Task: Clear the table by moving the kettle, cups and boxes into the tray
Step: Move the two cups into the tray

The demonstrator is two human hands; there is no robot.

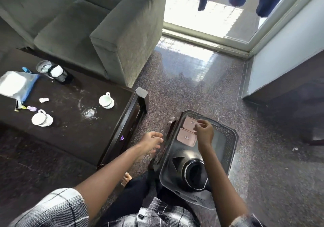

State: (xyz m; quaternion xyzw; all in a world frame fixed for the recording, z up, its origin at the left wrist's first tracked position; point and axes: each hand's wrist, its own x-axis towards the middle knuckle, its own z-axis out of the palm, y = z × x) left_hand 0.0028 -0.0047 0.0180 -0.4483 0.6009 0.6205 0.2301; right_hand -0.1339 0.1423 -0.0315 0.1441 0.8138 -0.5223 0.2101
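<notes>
Speckled stone floor beside a grey armchair (98,34), balcony door beyond. Grey tray (231,149) sits on the floor near the dark table (73,135), close enough to load from a seat. Black kettle (191,169) already in the tray's near end, lid opening up; two pink boxes (186,137) lie flat side by side at the far left corner, tucked there probably to leave the middle free for cups. Right hand (204,132) hovers over the boxes, fingers curled loosely; looks empty, though a small pinch can't be ruled out at this blur. Left hand (152,141) hangs between table edge and tray, fingers relaxed, holding nothing. Still on the table: two white cups (106,100), one lying tipped near the left edge (42,119). Also a glass tumbler (43,66), a clear lid-like piece (89,113), a foil pouch (15,85). Cups next, judging by what's left.
</notes>
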